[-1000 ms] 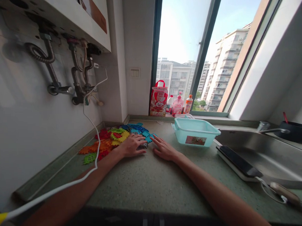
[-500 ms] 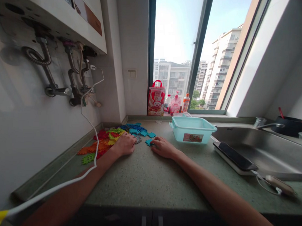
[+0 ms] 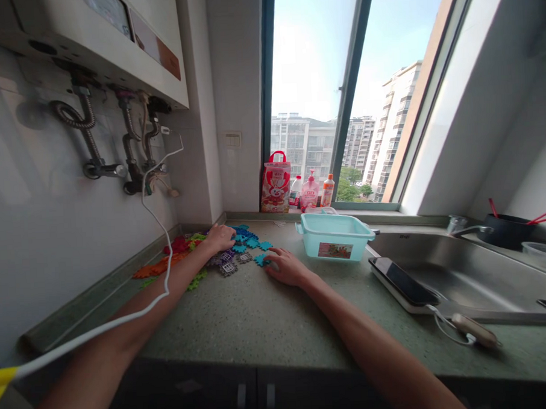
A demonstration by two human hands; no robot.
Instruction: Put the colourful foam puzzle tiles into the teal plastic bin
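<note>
A pile of flat, notched plastic interlocking pieces lies at the back left of the counter. My left hand reaches into it, fingers bent down beside the dark blue pieces; whatever is under the fingertips is hidden. My right hand rests on the counter, its fingers closed on the edge of a light blue interlocking piece. Between the hands lie grey pieces and purple ones. Red pieces, orange pieces and green pieces surround my left forearm.
A turquoise plastic tub stands right of my right hand. Beyond it are a phone on a white block and a steel sink. A white cable crosses above my left forearm. Bottles and a pink bag line the windowsill.
My left hand has moved farther back and slightly left into the pile, uncovering grey and purple pieces. My right hand stays at the light blue piece. The camera view has shifted slightly.
</note>
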